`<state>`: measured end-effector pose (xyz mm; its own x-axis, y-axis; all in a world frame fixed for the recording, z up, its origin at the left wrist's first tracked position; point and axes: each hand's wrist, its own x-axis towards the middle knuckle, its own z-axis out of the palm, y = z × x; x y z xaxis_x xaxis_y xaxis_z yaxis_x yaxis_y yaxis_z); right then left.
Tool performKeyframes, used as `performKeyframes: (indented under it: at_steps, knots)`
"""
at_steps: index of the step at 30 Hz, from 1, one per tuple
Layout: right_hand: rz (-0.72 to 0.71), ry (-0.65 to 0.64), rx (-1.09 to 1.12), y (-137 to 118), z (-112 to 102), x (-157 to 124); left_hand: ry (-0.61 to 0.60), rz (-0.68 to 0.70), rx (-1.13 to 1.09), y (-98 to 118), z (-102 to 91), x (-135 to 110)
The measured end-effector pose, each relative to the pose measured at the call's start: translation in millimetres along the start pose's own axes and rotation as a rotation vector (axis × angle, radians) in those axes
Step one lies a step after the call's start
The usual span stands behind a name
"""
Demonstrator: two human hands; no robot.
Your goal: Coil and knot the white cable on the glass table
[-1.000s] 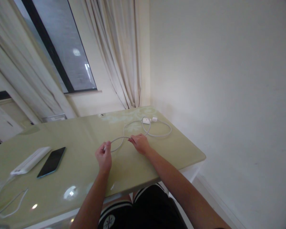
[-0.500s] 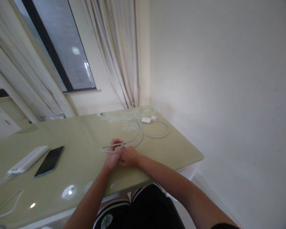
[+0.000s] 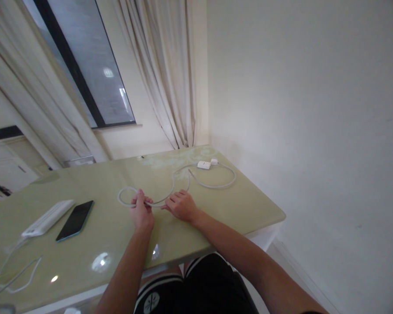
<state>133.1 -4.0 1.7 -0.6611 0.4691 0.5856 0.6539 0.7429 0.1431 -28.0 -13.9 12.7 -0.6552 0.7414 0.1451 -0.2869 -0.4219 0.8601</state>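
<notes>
A pale grey power cord (image 3: 216, 187) runs in loose curves over the table from a small white socket block (image 3: 203, 165) with a white plug (image 3: 214, 162) beside it. My left hand (image 3: 142, 210) is closed on the cord, and a small loop of it sticks out to the left past my fingers. A short way to the right, my right hand (image 3: 180, 205) lies low over the table with its fingers curled round the same cord. Between the two hands the cord stretches in nearly parallel strands.
A black phone (image 3: 75, 220) lies on the glossy greenish table (image 3: 114, 183), next to a long white power strip (image 3: 48, 218). A thin white cable (image 3: 22, 272) curls at the lower left. A plain wall (image 3: 298, 109) rises along the right side.
My hands, together before, have moved apart, the left one going left. The cord is drawn out between them, and the small loop now extends farther left.
</notes>
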Motion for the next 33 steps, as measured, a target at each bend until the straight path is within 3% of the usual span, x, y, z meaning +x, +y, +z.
performKeyframes:
  at_steps: [5,10,16,19,21,25,27,30,33]
  knots:
    - [0.062,0.032,0.023,2,7,-2,-0.429,-0.092,0.04,-5,9.6,-21]
    - [0.039,0.086,0.046,5,12,-3,-0.522,-0.022,0.13,-13,12.4,-31]
    - [0.058,0.151,0.16,8,14,-7,-0.733,-0.054,0.211,-12,9.4,-35]
    - [0.063,0.187,0.141,10,13,-7,-0.681,-0.025,0.223,-11,13.9,-36]
    - [0.081,0.214,0.085,11,10,-5,-0.56,0.003,0.174,-11,15.4,-31]
    - [0.059,0.226,-0.037,10,0,-1,-0.069,0.015,-0.044,-9,7.3,-4]
    - [0.017,0.223,-0.064,9,-3,0,0.104,-0.037,-0.142,-9,0.3,9]
    - [0.008,0.227,-0.057,8,-4,0,0.093,-0.114,-0.231,-8,-3.5,13]
    - [0.042,0.23,-0.015,6,-3,-3,-0.157,-0.161,-0.254,-8,4.2,-2]
